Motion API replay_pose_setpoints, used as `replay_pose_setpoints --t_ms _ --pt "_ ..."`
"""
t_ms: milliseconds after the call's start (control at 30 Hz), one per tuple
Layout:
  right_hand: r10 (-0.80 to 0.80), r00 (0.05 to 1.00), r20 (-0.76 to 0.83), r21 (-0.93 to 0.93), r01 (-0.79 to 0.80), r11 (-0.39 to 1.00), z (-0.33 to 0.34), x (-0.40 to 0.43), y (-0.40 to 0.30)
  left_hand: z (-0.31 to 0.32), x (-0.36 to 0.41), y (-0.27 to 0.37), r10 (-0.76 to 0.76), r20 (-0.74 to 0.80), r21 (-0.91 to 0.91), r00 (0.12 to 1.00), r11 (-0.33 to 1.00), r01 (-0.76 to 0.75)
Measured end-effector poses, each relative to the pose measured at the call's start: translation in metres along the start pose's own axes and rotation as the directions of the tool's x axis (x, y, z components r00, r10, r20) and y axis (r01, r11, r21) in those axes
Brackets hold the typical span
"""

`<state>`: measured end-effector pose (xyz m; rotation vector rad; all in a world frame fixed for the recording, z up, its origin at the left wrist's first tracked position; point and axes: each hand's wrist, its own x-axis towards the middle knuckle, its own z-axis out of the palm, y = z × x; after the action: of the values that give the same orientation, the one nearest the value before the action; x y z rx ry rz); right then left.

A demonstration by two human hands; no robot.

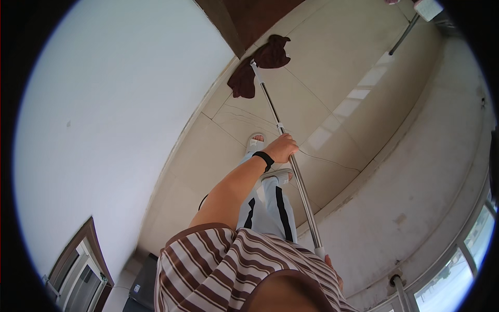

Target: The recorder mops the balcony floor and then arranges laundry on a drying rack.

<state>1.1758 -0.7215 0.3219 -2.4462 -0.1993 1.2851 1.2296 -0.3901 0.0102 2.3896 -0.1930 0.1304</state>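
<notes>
A flat mop with a telescopic metal pole [305,191] slants across the view, from beside my body out to the floor ahead. My left hand [282,148], with a black band at the wrist, is wrapped around the pole's middle, just below a white collar [280,126]. At the pole's near end, by the white grip [319,251], my right hand [334,271] closes around it, mostly hidden by my striped shirt. Dark maroon mop cloth [243,80] lies on the tiles in two lobes, touching the base of the wall near a brown door frame.
A white wall [128,89] runs along the left, ending at a brown door frame [228,31]. On the right stands a stained low wall [390,218] below windows [444,277]. A grey pole [404,34] meets the floor at the far right. My sandalled feet [256,143] stand on cream tiles.
</notes>
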Motion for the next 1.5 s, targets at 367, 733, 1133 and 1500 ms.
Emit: replay_pose_setpoints --t_ms 367,733,1133,1500 --pt "-0.005 1.0 0.004 0.05 0.005 0.999 -0.015 -0.019 0.011 0.007 -0.002 0.026 0.007 0.135 -0.058 0.991 0.998 0.001" --pt "-0.218 0.94 -0.264 -0.547 0.041 0.836 -0.049 -0.071 0.123 0.025 -0.005 0.136 -0.033 0.25 0.093 0.968 0.996 0.01" --pt "-0.165 0.964 -0.21 -0.476 0.047 0.878 -0.063 -0.091 0.172 0.06 -0.018 0.178 -0.002 0.289 -0.049 0.957 0.999 0.017" --pt "-0.06 0.983 -0.176 -0.573 -0.053 0.818 -0.061 -0.056 0.089 0.093 -0.01 0.134 -0.152 0.354 0.022 0.923 0.988 0.154"
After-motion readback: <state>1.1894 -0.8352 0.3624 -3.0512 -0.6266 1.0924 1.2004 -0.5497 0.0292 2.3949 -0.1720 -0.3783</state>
